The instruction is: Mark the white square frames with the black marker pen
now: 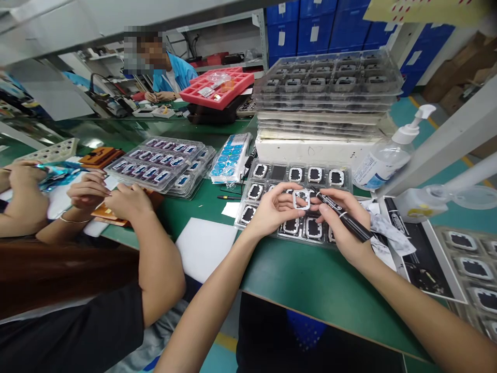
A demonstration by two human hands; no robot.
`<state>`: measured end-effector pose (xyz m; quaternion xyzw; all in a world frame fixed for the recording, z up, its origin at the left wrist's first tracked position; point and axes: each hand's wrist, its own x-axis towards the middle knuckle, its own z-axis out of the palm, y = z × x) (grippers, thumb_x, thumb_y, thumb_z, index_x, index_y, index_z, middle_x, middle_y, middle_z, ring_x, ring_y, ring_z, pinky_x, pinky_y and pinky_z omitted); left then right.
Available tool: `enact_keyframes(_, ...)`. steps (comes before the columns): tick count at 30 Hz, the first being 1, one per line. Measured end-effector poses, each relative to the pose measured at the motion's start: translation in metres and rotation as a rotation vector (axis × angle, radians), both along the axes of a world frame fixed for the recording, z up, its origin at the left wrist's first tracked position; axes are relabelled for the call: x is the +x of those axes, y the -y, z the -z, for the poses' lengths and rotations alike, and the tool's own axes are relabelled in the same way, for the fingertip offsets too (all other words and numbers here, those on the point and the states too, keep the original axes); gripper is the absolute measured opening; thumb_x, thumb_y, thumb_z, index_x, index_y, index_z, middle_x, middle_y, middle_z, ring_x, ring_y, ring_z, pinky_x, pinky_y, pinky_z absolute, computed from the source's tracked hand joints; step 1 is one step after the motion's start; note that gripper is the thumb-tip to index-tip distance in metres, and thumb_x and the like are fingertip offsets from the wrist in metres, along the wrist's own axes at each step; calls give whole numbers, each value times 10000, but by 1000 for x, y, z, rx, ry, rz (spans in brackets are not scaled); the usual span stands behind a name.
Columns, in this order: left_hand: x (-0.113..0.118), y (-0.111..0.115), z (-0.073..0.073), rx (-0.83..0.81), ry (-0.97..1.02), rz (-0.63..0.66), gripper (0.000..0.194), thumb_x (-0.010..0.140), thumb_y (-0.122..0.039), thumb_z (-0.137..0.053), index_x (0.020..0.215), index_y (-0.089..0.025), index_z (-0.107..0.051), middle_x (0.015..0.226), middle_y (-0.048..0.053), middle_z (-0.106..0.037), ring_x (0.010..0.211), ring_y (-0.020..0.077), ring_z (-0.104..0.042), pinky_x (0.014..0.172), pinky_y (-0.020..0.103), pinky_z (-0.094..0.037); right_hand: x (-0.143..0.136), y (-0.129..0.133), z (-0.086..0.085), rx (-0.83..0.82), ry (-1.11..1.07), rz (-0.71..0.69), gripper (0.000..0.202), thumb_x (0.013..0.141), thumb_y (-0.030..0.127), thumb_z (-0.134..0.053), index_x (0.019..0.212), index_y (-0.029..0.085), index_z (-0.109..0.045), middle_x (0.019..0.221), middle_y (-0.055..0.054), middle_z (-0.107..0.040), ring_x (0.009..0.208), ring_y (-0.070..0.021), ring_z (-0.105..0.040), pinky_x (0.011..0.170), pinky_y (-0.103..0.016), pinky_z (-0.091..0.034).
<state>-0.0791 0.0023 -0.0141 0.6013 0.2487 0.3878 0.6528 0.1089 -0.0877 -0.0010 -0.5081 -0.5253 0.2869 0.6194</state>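
Note:
My left hand (277, 210) pinches a small white square frame (302, 199) by its edge, above a clear plastic tray (279, 173). In my right hand (345, 220) is a black marker pen (345, 215), slanting with its tip end toward the frame. Whether the tip touches the frame I cannot tell. Rows of similar white frames with dark centres, such as this frame (313, 228), lie in the tray's pockets under both hands. One back-row pocket shows only a dark bottom.
Tall stacked trays (326, 83) rise behind. A pump bottle (384, 155) stands right, near papers (430, 259). Left are a white foam sheet (205, 248), blue parts in a bag (231, 158) and stacked trays (155, 163). A co-worker's hands (128, 202) work beside me; another person sits across.

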Motion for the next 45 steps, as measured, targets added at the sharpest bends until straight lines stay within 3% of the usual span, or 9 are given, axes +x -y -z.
enact_keyframes(35, 2, 2, -2, -43, -12, -35, 675, 724, -352, -1005, 1283, -219, -652, 967, 32, -818, 817, 156, -771, 820, 287, -617, 1, 1, 4, -16, -1, -41, 376, 966, 476, -783, 1288, 292, -718, 1199, -76, -813, 991, -250, -809, 696, -349, -698)
enact_keyframes(40, 0, 2, -1, -19, -20, -27, 663, 744, -325, -995, 1306, -228, -656, 980, 35, -818, 837, 154, -773, 828, 276, -618, 1, 1, 5, -12, 3, -41, 372, 974, 473, -779, 1296, 297, -716, 1217, -75, -807, 993, -242, -808, 733, -355, -688)
enact_keyframes(45, 0, 3, -1, -2, -40, -50, 652, 756, -337, -987, 1304, -224, -652, 988, 39, -822, 825, 151, -771, 809, 264, -610, 1, 2, 8, -24, 11, -49, 393, 978, 496, -767, 1317, 308, -705, 1236, -75, -805, 1062, -259, -808, 887, -433, -710)
